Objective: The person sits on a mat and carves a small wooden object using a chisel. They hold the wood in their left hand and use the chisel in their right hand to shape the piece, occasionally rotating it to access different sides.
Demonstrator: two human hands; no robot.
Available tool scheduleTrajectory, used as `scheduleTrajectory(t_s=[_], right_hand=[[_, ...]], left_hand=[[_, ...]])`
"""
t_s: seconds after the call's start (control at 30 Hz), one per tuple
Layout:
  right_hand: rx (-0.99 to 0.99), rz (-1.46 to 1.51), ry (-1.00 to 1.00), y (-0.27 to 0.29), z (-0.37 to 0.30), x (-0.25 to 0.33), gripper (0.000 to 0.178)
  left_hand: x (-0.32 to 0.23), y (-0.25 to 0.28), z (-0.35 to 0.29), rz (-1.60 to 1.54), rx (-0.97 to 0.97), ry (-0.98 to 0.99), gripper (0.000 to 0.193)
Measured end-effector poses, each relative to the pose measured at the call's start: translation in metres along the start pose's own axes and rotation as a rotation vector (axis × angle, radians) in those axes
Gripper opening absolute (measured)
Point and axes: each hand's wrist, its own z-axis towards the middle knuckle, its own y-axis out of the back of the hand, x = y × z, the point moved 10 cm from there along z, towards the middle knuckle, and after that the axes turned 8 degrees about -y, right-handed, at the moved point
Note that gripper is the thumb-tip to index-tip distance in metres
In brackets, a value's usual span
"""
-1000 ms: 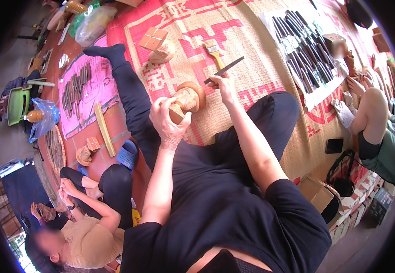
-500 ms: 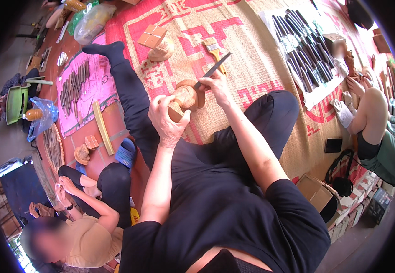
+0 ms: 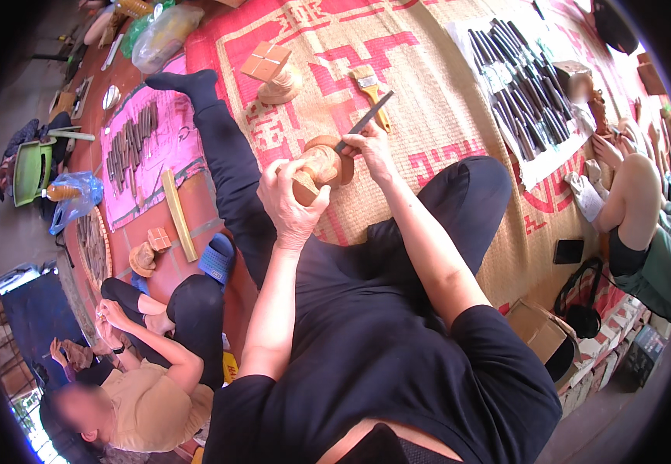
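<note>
My left hand is closed around a pale brown wood carving with rounded shapes, held above the mat in front of my lap. In my right hand is a carving tool with a dark handle. The handle slants up and to the right, and its working end meets the far right side of the carving, partly hidden by my fingers. Just beyond the tool, a flat paintbrush with a yellow handle lies on the mat. Farther off to the left stands another carving topped with a square block.
A patterned red and straw mat lies under me. Many dark-handled tools rest on a white sheet at right, others on a pink cloth at left. One person sits at lower left, another at right. A wooden bar lies on the tiles.
The whole view has shifted slightly, so things sit a little farther right and lower. My hands keep nearly the same hold on the carving and the tool.
</note>
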Motion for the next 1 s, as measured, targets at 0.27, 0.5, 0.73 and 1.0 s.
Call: scheduleTrajectory(t_s=[0.27,0.5,0.73,1.0], right_hand=[[-0.076,0.163,0.102,0.019,0.002,0.007,0.011],[-0.187,0.124,0.141,0.04,0.014,-0.002,0.013],[-0.017,0.14,0.023,0.01,-0.006,0.0,0.014],[-0.105,0.226,0.05,0.033,0.005,-0.006,0.014]], left_hand=[[0.003,0.002,-0.006,0.0,-0.032,-0.01,0.058],[0.0,0.0,-0.003,-0.006,-0.006,-0.016,0.058],[0.004,0.0,-0.004,0.008,-0.019,-0.004,0.059],[0.002,0.002,-0.004,0.015,-0.014,-0.014,0.057]])
